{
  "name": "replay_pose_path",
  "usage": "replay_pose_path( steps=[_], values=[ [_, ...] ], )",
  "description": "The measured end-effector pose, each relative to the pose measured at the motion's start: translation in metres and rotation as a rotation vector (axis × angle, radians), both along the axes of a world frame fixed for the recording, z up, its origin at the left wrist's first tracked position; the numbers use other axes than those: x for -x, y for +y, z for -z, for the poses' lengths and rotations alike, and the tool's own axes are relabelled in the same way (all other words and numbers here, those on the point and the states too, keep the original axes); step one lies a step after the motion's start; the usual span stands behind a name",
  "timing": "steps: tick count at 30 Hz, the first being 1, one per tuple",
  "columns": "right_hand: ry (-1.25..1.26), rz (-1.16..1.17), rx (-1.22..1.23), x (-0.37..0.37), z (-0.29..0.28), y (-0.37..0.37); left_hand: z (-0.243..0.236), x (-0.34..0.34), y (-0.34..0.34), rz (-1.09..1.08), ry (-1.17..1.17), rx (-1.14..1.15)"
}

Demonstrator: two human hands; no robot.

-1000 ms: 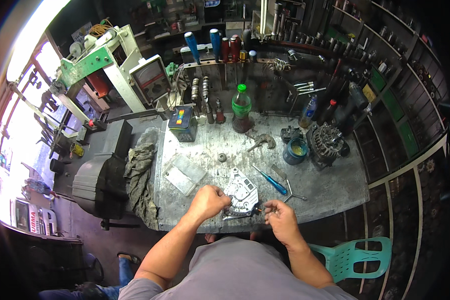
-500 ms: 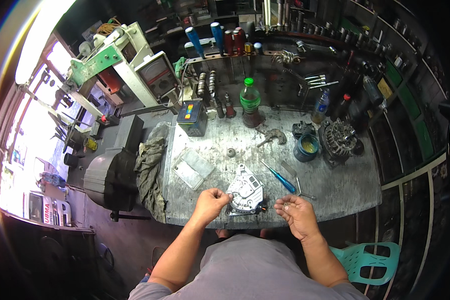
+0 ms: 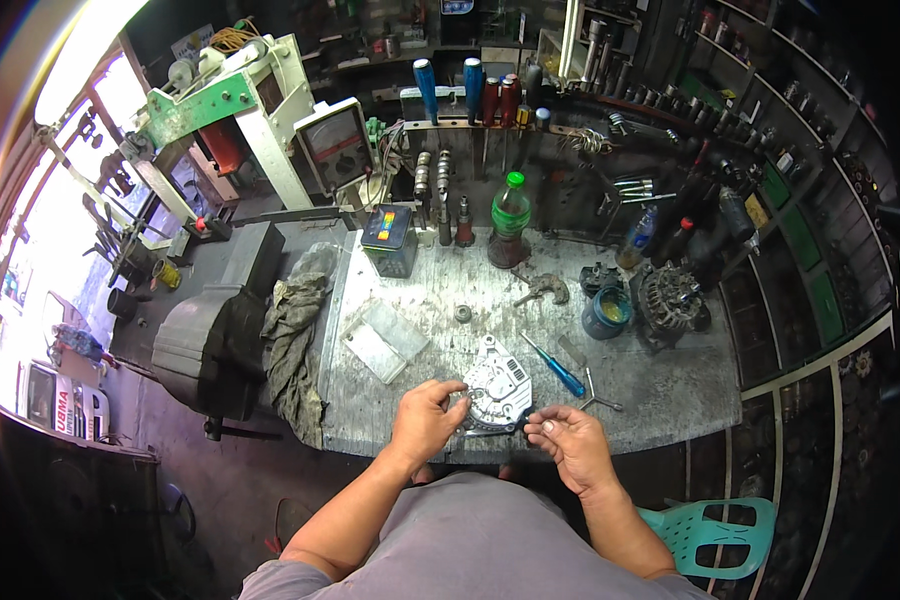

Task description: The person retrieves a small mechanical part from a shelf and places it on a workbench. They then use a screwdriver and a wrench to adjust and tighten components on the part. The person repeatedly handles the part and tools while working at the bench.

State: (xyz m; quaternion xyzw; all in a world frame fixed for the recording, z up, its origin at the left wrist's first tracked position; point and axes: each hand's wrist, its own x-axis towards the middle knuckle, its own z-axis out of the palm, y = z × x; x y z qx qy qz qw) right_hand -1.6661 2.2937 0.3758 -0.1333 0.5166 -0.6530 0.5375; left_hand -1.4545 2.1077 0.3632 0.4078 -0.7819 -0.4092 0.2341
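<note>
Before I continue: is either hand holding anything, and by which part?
It cannot be told whether anything is held: the left hand is at the left edge of the housing, the right hand near its lower right side.

1. Right hand (image 3: 574, 445): back close to the lower right edge of the silver metal housing (image 3: 500, 388), after standing apart half a second ago
2. Left hand (image 3: 428, 425): thumb and forefinger parted, earlier together
3. Another person's jeans-clad leg, lower left before, gone from view
</note>
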Motion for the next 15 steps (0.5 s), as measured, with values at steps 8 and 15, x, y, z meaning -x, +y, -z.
replay_pose_path(
  steps=[8,15],
  values=[
    [-0.006,0.013,0.01,-0.006,0.009,0.007,-0.01,0.012,-0.006,0.054,-0.213,0.094],
    [0.075,-0.072,-0.121,-0.002,0.004,0.008,-0.014,0.009,-0.006,-0.085,0.367,-0.96]
  ],
)
